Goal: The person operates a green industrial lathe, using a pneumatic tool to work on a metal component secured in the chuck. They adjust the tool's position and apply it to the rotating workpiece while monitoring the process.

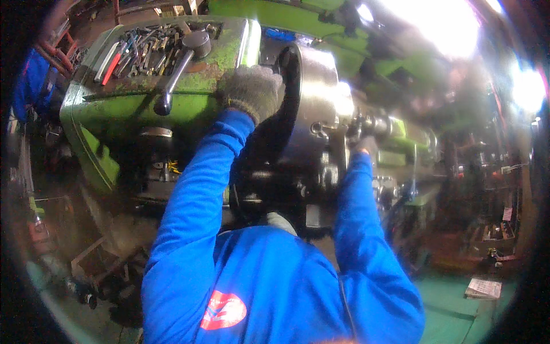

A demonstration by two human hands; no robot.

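Observation:
My left hand [252, 94], in a dark grey work glove, is at the near right corner of the green lathe headstock [154, 103], close to the lathe chuck [315, 83]. Its fingers look curled in; whatever they may hold is hidden. The chuck is a large, shiny steel drum. To its right, my right hand [362, 144] reaches in by metal parts that look like the tool post [358, 123]. Blur and the sleeve cover most of that hand, so its fingers cannot be made out.
On the headstock top lie several wrenches [152, 54] and a red-handled tool [111, 69]. A lever [177, 77] with a dark knob juts toward me. Farther right, the machine [401, 137] continues, blurred. Papers [484, 288] lie on a green surface at the lower right.

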